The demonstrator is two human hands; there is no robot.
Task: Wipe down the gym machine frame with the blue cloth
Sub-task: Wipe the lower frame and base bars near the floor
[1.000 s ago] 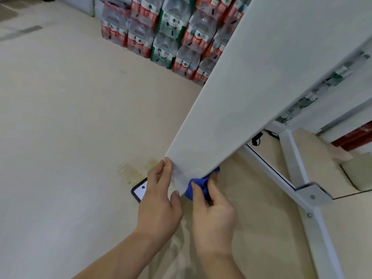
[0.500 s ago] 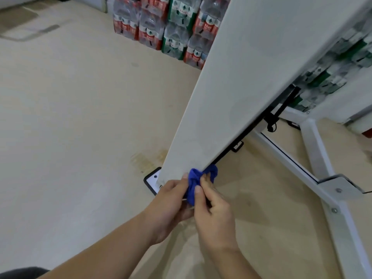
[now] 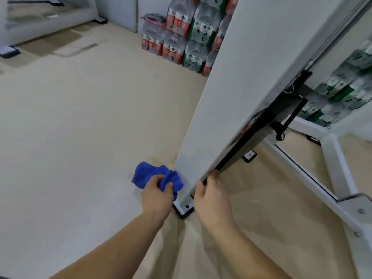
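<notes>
The left hand (image 3: 157, 195) grips a crumpled blue cloth (image 3: 150, 174) against the foot of the white frame (image 3: 241, 97). The right hand (image 3: 211, 198) curls around the frame's lower edge near the floor (image 3: 80, 137).

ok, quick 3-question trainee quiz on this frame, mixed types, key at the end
1. Which hand holds the blue cloth? A) left B) right C) neither
2. True or false: the right hand grips the bottom edge of the white frame panel.
3. Fill in: the shrink-wrapped packs stacked behind the panel hold ____.
Key: 1 A, the left hand has the cloth bunched in its fingers; 2 true; 3 water bottles.
</notes>
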